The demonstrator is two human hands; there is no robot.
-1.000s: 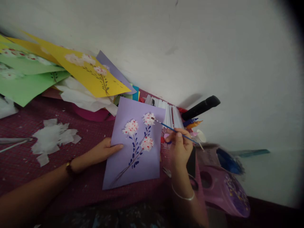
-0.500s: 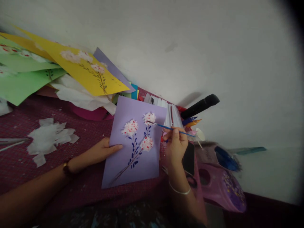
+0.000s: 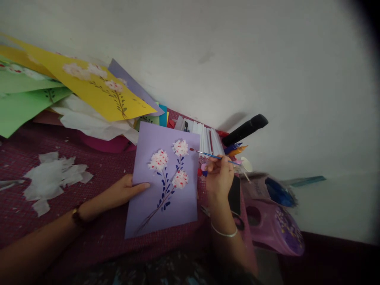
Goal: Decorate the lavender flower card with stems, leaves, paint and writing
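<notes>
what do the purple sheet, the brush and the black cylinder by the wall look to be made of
Purple sheet: matte paper or card, thin, straight-edged. Brush: blue-coated handle, perhaps wood, with metallic-looking ferrule. Black cylinder: maybe plastic, smooth and dark.

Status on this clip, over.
Left hand gripping purple card by its edge. Right hand holding paintbrush, tip beside top flower. Nothing between brush and card.

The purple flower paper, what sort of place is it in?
Probably a craft corner: the right hand holds a paintbrush, the left hand holds the purple flower paper, and a yellow flower paper lies nearby.
</notes>
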